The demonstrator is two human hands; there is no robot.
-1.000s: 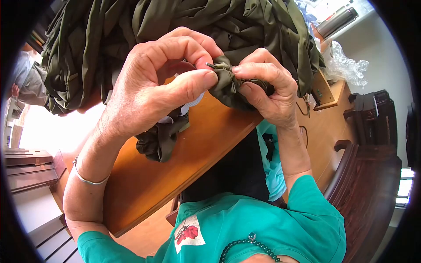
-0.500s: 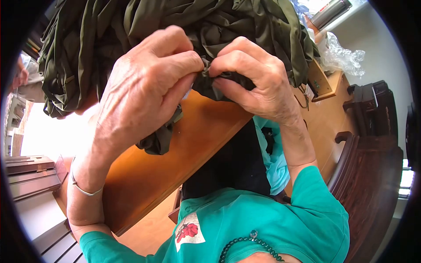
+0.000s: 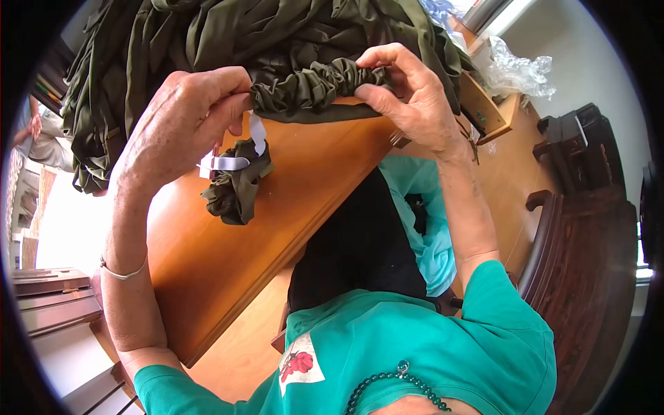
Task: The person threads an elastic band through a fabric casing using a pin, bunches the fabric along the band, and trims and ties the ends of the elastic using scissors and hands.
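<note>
A gathered strip of dark green fabric point(image 3: 311, 88) is stretched between my two hands above the table. My left hand point(image 3: 183, 124) pinches its left end. My right hand point(image 3: 411, 97) grips the right end between thumb and fingers. Below my left hand, a crumpled green fabric piece point(image 3: 238, 187) lies on the wooden table point(image 3: 207, 263), with white elastic point(image 3: 229, 164) beside and over it. Behind both hands rises a large heap of the same green fabric point(image 3: 228, 34).
Clear plastic wrap point(image 3: 519, 69) lies at the upper right by an open wooden drawer point(image 3: 484, 104). A dark carved wooden chair point(image 3: 574, 277) stands at the right. Light turquoise cloth point(image 3: 432, 256) hangs by my lap. Another person's hand point(image 3: 34, 126) shows at the far left.
My hands have moved apart, and the gathered strip now spans between them. The metal-tipped item seen earlier at my left fingertips no longer shows. The white elastic is more exposed.
</note>
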